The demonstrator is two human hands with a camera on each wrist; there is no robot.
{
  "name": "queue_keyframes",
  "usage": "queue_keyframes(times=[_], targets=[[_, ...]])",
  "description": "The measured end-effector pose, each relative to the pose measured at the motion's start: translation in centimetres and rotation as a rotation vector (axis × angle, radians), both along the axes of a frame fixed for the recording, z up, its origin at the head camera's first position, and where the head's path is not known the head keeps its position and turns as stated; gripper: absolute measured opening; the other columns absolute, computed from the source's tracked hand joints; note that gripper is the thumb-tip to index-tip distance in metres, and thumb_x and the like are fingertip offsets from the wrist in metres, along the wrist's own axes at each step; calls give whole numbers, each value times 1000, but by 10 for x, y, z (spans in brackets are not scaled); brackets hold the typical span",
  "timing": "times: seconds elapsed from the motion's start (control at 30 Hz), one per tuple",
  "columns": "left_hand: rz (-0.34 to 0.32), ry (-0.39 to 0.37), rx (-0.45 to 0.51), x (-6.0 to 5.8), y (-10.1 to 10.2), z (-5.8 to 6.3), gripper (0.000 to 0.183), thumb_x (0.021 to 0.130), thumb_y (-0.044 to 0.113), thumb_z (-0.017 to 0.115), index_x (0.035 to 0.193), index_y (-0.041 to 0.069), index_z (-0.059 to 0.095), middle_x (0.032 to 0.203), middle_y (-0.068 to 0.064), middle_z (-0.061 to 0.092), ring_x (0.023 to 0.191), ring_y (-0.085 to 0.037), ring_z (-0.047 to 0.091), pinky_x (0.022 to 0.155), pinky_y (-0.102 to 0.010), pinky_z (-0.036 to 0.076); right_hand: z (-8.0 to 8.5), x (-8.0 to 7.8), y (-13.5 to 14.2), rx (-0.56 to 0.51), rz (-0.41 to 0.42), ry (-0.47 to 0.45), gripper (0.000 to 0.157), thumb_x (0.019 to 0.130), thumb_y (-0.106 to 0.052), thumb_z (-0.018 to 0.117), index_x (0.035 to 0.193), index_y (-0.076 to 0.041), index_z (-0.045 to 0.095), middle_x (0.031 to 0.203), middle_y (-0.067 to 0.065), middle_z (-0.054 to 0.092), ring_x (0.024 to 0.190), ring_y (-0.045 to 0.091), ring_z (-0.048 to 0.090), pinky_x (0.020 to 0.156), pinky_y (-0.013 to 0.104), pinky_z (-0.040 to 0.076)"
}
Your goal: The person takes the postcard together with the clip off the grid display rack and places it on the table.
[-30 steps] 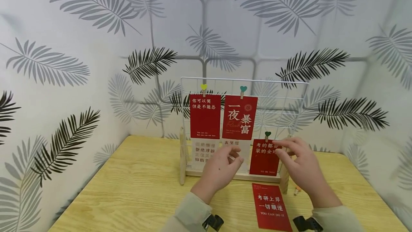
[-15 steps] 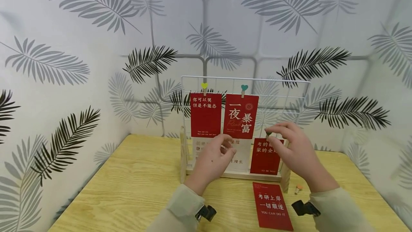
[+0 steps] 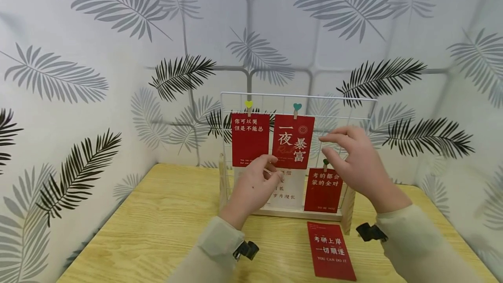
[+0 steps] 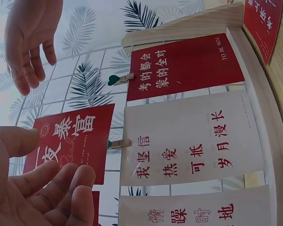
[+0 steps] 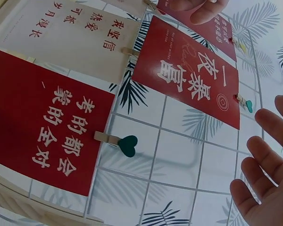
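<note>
A white wire grid rack stands in a wooden base, with cards hung on it by small heart clips. My right hand is raised in front of its right side, thumb and fingers apart and holding nothing. Just below its fingertips, a dark green heart clip holds the lower red card. My left hand, also holding nothing, has loosely bent fingers in front of the white cards. It partly hides them. Two more red cards hang above, under a yellow clip and a teal clip.
Another red card lies flat on the wood-grain table, in front of the rack between my forearms. Behind the table is a leaf-patterned wall.
My right hand has gone from the lower red card's edge to its dark green clip, then up off it. The left hand has shifted left and slightly up.
</note>
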State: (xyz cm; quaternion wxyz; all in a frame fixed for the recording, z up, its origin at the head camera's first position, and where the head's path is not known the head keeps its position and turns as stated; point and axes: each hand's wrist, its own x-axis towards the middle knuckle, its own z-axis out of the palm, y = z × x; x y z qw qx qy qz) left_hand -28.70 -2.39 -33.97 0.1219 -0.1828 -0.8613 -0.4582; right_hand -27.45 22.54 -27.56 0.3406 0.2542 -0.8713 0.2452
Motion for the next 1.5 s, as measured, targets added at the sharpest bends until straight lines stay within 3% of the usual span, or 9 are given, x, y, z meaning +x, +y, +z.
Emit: queue_keyframes(times=[0.37,0.6,0.77,1.3,1.5], targets=[[13,-7,-7,-5,-4,3,43,98,33,66,137,19,57,107,7,61,93,-14,58,80,-33,53,17,-10,-7,77,-31,137,20,93,-15,71,111,-9,76,119,11,59,119,36,46,101,58,35],[5,8,-32,-10,-5,9,46,99,32,65,141,17,55,107,6,60,90,-13,58,79,-34,52,31,-13,-12,143,-48,252,24,92,-19,69,112,-9,76,131,17,57,137,39,37,115,58,24],[4,6,-39,-14,-6,12,48,99,33,64,143,17,54,105,7,59,89,-12,59,76,-33,53,40,-19,-18,143,-38,210,25,93,-20,68,115,-11,76,140,17,55,145,36,30,118,56,18],[48,23,-56,-23,-7,22,49,100,33,63,144,14,54,107,5,59,93,-12,59,82,-33,52,64,-38,-35,186,-78,115,32,96,-21,64,125,-11,72,143,16,52,146,34,29,118,57,20],[72,28,-73,-28,-5,25,47,100,35,62,142,14,57,106,6,61,93,-13,59,82,-35,52,67,-42,-36,234,-102,129,34,97,-23,63,128,-10,71,144,16,53,145,36,31,119,55,19]])
